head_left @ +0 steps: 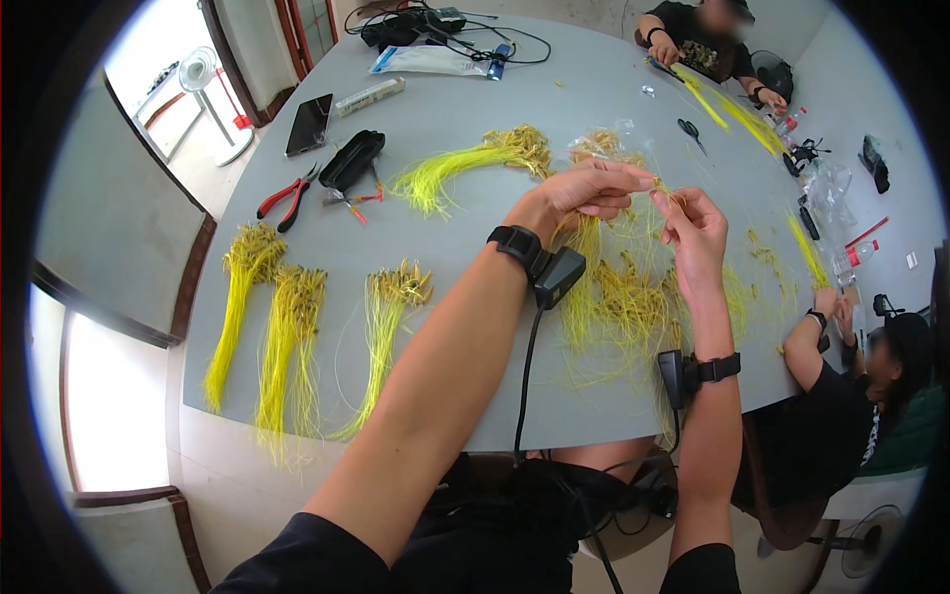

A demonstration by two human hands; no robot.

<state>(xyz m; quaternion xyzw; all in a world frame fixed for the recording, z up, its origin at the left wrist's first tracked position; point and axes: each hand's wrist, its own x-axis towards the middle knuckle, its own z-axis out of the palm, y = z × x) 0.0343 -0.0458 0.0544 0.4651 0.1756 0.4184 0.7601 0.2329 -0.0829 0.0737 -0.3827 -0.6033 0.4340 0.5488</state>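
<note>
Above the table my left hand (599, 188) is closed, its thumb and forefinger pinching the end of some fine yellow strands (661, 186). Facing it, my right hand (696, 233) pinches the same strands with bent fingers. The small piece between the fingertips is too fine to make out. Below both hands spreads a loose, tangled pile of yellow threads (633, 297) with small gold-brown ends. Just beyond the left hand lie a thread bundle (520, 148) and a clear plastic bag (606, 147) of gold-brown pieces. Both wrists wear black straps with small boxes and cables.
Three thread bundles (292, 297) lie at the left. Beyond them are red-handled pliers (287, 201), a black case (353, 160), a phone (309, 124) and a white box (371, 96). Scissors (693, 134) rest farther right. Two co-workers handle yellow strands along the right side.
</note>
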